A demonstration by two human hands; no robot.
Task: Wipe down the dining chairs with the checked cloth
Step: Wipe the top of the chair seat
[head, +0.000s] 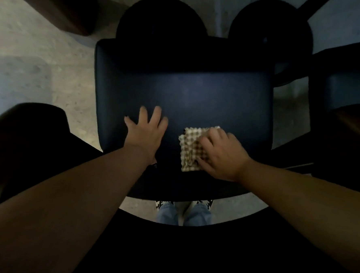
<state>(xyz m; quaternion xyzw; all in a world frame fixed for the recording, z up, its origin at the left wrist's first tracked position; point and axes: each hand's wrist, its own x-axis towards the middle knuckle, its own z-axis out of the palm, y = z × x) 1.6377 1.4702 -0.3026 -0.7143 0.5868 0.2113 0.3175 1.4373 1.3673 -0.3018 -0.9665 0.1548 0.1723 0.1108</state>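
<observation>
Checked cloth (192, 149) lies folded flat on the dark blue seat of the dining chair (198, 95), toward the seat's near edge, its long axis running away from the person and its far end tipped slightly to the right. No brand, label or writing can be read on it or on the chair. To the left of the cloth, with a strip of bare seat between them, the left hand (146, 132) rests flat on the seat, fingers straight and spread, holding nothing. On the cloth's right half, the right hand (220, 153) presses down with its fingers bent over the fabric; whether they pinch it cannot be told. Beyond both hands a broad stretch of seat lies bare up to the backrest, and more seat lies right of the grip. Pale floor (31, 64) shows left of the chair.
</observation>
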